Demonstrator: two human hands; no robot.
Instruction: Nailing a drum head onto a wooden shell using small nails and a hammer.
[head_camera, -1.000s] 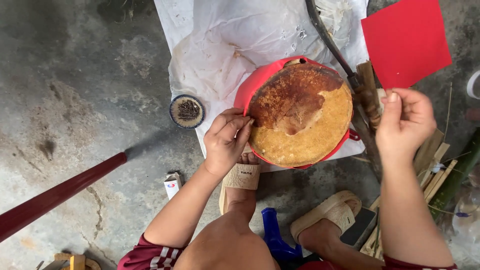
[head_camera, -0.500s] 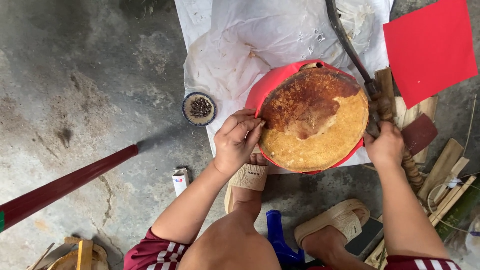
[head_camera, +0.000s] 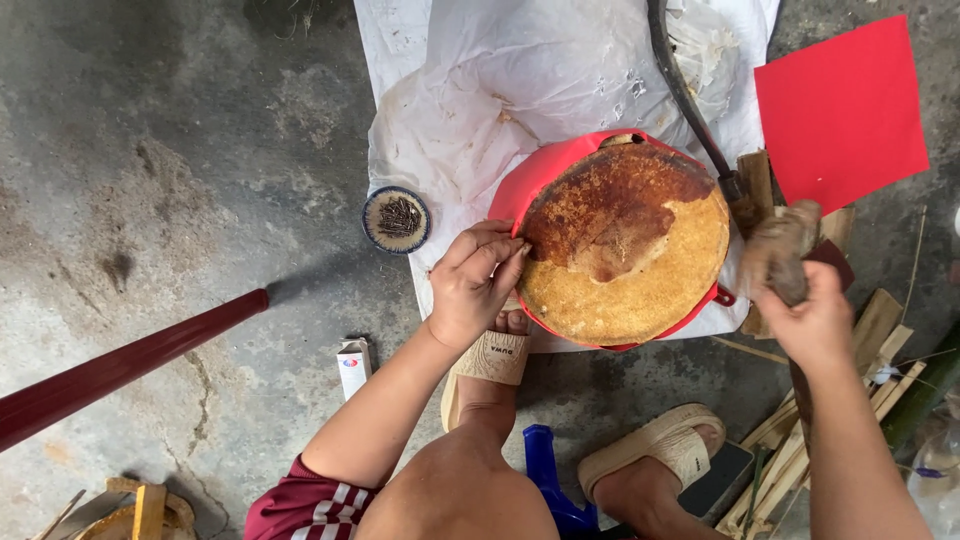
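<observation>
Plainly, the small round dish of dark nails (head_camera: 397, 219), left of centre on rough concrete, could be knocked over if the left hand (head_camera: 472, 285) swings back. That hand pinches its fingertips shut at the left edge of the round drum (head_camera: 625, 245), centre frame; its skin is golden, mottled brown, in a red shell on crinkled white plastic (head_camera: 470, 90). At right, the right hand (head_camera: 805, 310) grips a blurred brownish wooden tool (head_camera: 778, 248); a missed blow could bruise fingers or split the skin.
</observation>
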